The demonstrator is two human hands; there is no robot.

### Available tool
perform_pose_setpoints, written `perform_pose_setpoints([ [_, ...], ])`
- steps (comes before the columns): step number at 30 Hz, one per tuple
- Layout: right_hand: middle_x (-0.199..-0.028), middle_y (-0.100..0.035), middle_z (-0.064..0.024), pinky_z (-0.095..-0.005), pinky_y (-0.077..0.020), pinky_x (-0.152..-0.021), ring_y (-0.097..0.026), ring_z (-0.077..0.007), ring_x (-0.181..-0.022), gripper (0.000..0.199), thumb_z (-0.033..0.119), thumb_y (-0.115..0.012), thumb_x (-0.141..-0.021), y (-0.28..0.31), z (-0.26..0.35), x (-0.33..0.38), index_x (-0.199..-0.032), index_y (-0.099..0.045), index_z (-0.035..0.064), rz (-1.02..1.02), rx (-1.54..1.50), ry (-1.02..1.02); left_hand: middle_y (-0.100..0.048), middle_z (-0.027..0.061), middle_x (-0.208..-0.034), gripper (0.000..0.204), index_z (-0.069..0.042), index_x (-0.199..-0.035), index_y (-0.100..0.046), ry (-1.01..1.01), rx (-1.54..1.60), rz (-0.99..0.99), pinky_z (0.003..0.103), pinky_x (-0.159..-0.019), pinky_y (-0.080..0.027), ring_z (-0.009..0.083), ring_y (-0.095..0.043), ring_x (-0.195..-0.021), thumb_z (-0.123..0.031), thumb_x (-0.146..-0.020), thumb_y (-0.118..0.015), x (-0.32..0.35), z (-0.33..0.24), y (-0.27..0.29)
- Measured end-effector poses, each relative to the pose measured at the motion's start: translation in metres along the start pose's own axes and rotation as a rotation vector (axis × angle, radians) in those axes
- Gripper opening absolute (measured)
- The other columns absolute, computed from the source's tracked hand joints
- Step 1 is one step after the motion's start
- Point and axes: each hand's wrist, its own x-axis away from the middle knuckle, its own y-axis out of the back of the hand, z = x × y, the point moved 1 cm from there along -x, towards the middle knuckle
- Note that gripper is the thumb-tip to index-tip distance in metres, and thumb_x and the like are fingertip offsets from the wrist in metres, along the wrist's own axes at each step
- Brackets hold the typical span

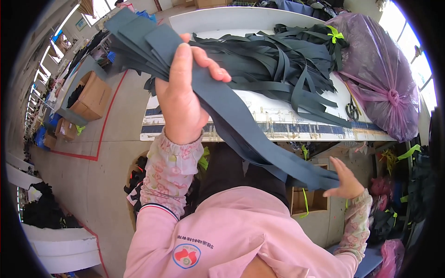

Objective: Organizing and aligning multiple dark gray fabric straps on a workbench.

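My left hand (181,88) is closed around a bundle of flat, dark grey-green fabric strips (245,123), held up in front of the table. Its layered upper ends fan out past my thumb, toward the upper left. From there the strips sag down to the right across my body. At their lower end is my right hand (346,181), fingers stretched and thumb apart, with the strip ends between thumb and fingers against or close to the palm. A large loose pile of similar strips (273,58) lies on the white table (269,104), part of it tied with a lime-green strip (334,34).
Black-handled scissors (352,111) lie at the table's right side, beside a bulging, knotted purple plastic bag (375,65). Below the table stands an open wooden box (311,200). Cardboard boxes (92,97) sit on the left, past a red floor line (109,113).
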Motion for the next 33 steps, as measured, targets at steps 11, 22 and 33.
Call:
perform_pose_setpoints([
  [11,-0.138,-0.053,-0.0215,-0.0391,-0.0416,-0.107,-0.054,-0.0303,-0.127,0.109,0.017,-0.089,-0.07,-0.008,0.224,-0.144,-0.154,-0.022,0.0009,-0.268,-0.67,0.687,-0.055,0.0078,-0.091,0.035,0.001,-0.133,-0.041,0.121,-0.267,0.285,0.036,-0.072,-0.054,0.0167,-0.061,-0.075,-0.008,-0.101,-0.052,0.035,-0.003,-0.039],
  [22,-0.101,-0.069,-0.0197,-0.0419,-0.0565,-0.076,-0.069,-0.0385,-0.09,0.077,0.021,-0.083,-0.071,-0.039,0.187,-0.121,-0.137,-0.046,0.0081,-0.256,-0.128,0.394,-0.055,0.0066,-0.09,0.031,0.001,-0.132,-0.043,0.12,-0.232,0.027,0.034,-0.07,-0.054,0.0159,-0.059,-0.071,-0.004,-0.102,-0.048,0.059,0.025,0.049],
  [33,-0.112,-0.069,-0.0197,-0.0411,-0.0536,-0.091,-0.068,-0.0383,-0.105,0.089,0.032,-0.089,-0.062,0.025,0.034,-0.017,-0.137,-0.046,0.0121,0.012,-0.079,-0.059,-0.052,0.0042,-0.084,0.026,-0.004,-0.128,-0.046,0.088,0.085,-0.298,0.036,-0.063,-0.05,0.0156,-0.055,-0.065,-0.012,-0.104,-0.05,0.046,0.022,0.091],
])
